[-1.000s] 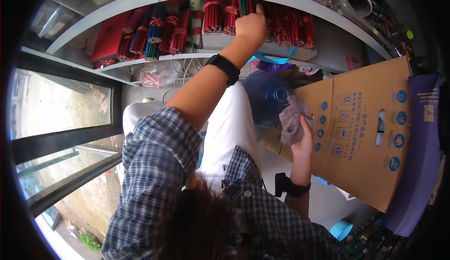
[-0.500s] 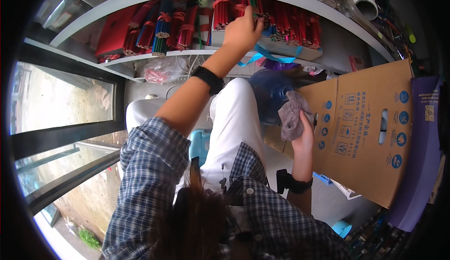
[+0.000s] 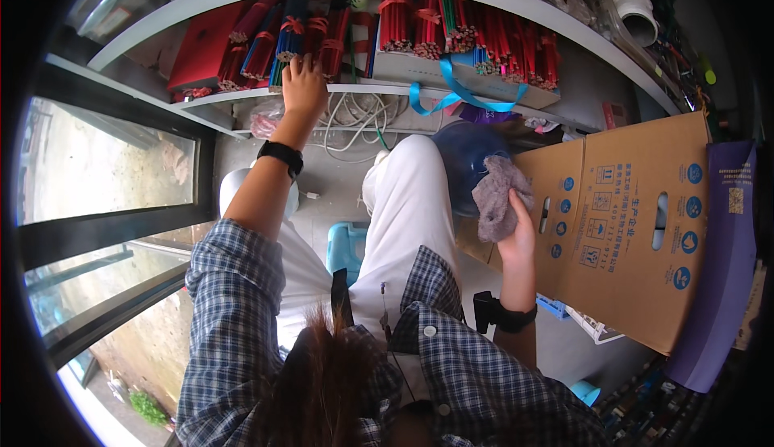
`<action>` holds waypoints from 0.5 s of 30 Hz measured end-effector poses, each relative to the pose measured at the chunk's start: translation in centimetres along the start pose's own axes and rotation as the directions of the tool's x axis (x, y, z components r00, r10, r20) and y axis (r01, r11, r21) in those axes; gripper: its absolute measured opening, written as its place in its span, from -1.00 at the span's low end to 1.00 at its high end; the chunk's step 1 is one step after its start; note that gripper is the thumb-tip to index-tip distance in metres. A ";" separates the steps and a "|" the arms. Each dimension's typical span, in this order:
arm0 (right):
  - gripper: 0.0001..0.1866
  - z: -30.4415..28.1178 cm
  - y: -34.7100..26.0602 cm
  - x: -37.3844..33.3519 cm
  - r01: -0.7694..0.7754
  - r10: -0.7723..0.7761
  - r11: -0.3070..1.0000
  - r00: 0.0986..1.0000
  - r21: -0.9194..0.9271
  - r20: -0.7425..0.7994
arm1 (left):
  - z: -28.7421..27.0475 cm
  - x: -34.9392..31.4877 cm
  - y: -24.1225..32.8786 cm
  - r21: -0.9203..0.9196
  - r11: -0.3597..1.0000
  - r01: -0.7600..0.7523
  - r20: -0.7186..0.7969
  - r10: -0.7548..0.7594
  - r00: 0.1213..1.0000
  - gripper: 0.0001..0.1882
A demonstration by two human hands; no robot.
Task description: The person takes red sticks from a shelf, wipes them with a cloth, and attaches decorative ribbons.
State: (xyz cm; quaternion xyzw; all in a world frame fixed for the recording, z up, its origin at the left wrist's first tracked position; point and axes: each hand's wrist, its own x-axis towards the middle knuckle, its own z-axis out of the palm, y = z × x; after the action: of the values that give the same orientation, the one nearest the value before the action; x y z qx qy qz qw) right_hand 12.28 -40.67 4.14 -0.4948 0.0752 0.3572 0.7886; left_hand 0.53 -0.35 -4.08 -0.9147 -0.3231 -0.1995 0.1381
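My left hand (image 3: 304, 88) reaches to the shelf, its fingers extended side by side against the front ends of the tied pencil bundles. Just above its fingertips is a blue pencil bundle (image 3: 290, 37) with a red tie; a red pencil bundle (image 3: 331, 50) is beside them on the right. Whether the hand touches one bundle or two is partly hidden by the fingers. My right hand (image 3: 518, 239) is closed around a crumpled grey-purple cloth (image 3: 498, 197), held in front of a large blue water bottle (image 3: 461, 157).
More red pencil bundles (image 3: 397, 24) and loose red pencils (image 3: 516, 52) lie along the shelf (image 3: 379, 88), with a blue ribbon (image 3: 472, 102) hanging over its edge. A large cardboard box (image 3: 621, 286) stands at right. White cables (image 3: 355, 124) and a light-blue stool (image 3: 345, 245) are below.
My left hand has moved left along the shelf, from the red bundles near the middle to the blue and red ones. The right hand still holds the cloth, nearly in place.
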 end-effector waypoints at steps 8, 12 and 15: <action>-0.55 0.3 -0.3 -0.3 0.015 -0.015 1.000 1.000 -0.027 -0.011 | -0.1 1.7 -1.1 0.082 0.995 0.060 -0.076 -0.054 0.996 -0.56; -0.59 0.4 -0.6 -0.4 0.042 -0.040 0.999 0.996 0.014 -0.084 | -0.2 3.2 -2.3 0.092 0.996 0.019 -0.219 0.001 0.976 -0.55; -0.59 1.4 -0.7 -0.6 0.036 -0.036 0.999 0.997 0.003 -0.068 | 1.0 4.2 -5.2 0.069 0.995 0.078 -0.235 -0.059 0.970 -0.55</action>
State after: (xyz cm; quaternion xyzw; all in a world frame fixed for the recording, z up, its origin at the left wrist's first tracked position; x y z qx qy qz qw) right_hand 11.96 -39.97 5.65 -0.5063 0.0936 0.3259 0.7929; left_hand 0.43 6.22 -2.46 -0.8672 -0.3436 -0.2973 0.2038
